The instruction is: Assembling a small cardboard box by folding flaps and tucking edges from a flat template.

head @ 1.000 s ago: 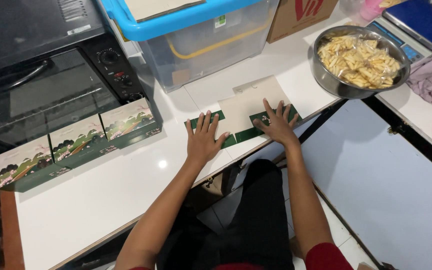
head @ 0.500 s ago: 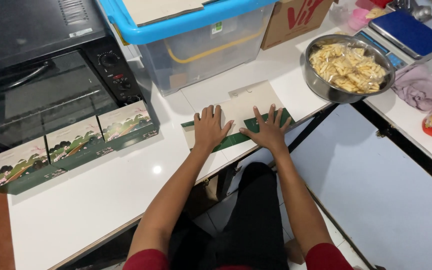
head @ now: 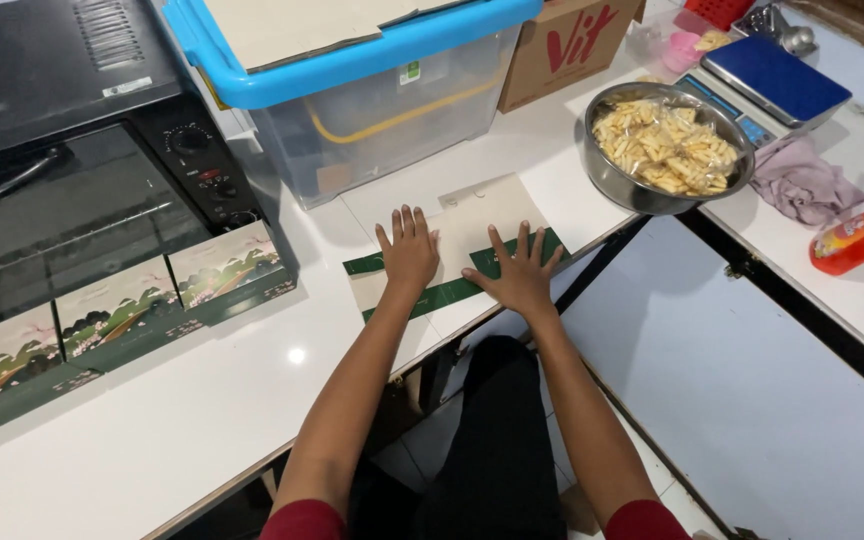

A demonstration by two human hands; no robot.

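Note:
A flat, unfolded cardboard box blank (head: 467, 225), beige inside with green edges, lies on the white table (head: 152, 420) near its front edge. My left hand (head: 407, 250) presses flat on the blank's left part, fingers spread. My right hand (head: 520, 272) presses flat on its right part, fingers spread too. Neither hand grips anything.
Three assembled green picture boxes (head: 117, 315) stand in a row at the left in front of a black oven (head: 62, 170). A clear bin with a blue lid (head: 372, 90) and a cardboard carton (head: 567, 45) stand behind. A metal bowl of snacks (head: 667, 148), a blue scale (head: 772, 80), a cloth (head: 802, 180) and an orange bottle (head: 862, 235) are at the right.
Both hands stay pressed on the blank and have slid slightly. The view has shifted a little, so the bowl and scale sit differently in the frame.

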